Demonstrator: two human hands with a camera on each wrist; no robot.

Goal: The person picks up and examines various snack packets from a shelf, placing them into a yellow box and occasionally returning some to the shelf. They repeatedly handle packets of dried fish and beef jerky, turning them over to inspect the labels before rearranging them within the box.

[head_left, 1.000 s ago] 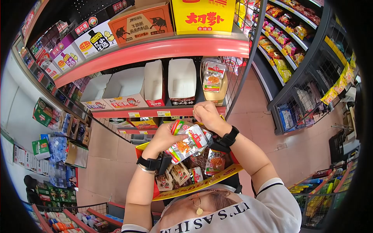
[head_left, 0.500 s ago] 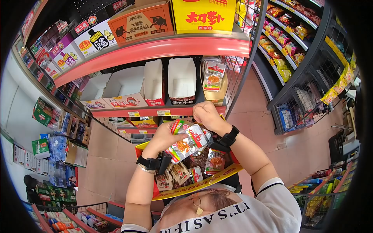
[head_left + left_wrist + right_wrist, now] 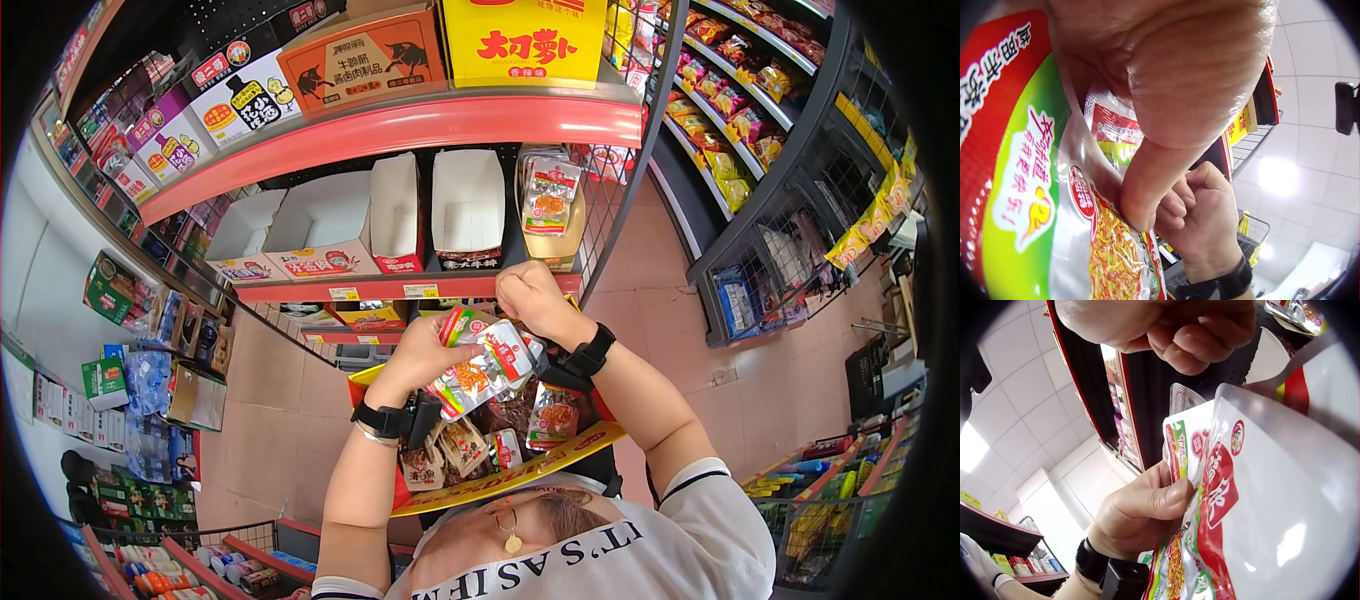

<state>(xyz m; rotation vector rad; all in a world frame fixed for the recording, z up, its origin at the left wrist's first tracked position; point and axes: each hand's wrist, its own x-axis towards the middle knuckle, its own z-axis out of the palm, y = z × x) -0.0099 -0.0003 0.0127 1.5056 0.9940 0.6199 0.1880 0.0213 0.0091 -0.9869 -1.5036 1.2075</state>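
My left hand (image 3: 422,352) grips several silver snack packets (image 3: 472,378) with red and green edges, its thumb across their printed front. They are held over an open yellow-and-red carton (image 3: 575,450). Inside the carton lie more pouches, among them a brown-and-white one (image 3: 463,446) and a silver one (image 3: 552,416). My right hand (image 3: 540,302) is curled in at the shelf's front edge, right beside the top of the held packets. In the right wrist view its fingers (image 3: 1200,347) are bent toward the palm, and nothing shows in them.
Ahead, a shelf with a red front edge (image 3: 290,293) bears open white boxes (image 3: 468,205) and a tub (image 3: 552,250) with similar packets. Above it, an upper shelf (image 3: 400,122) carries full cartons. A wire side panel (image 3: 610,200) stands right; stacked goods (image 3: 150,385) lie left.
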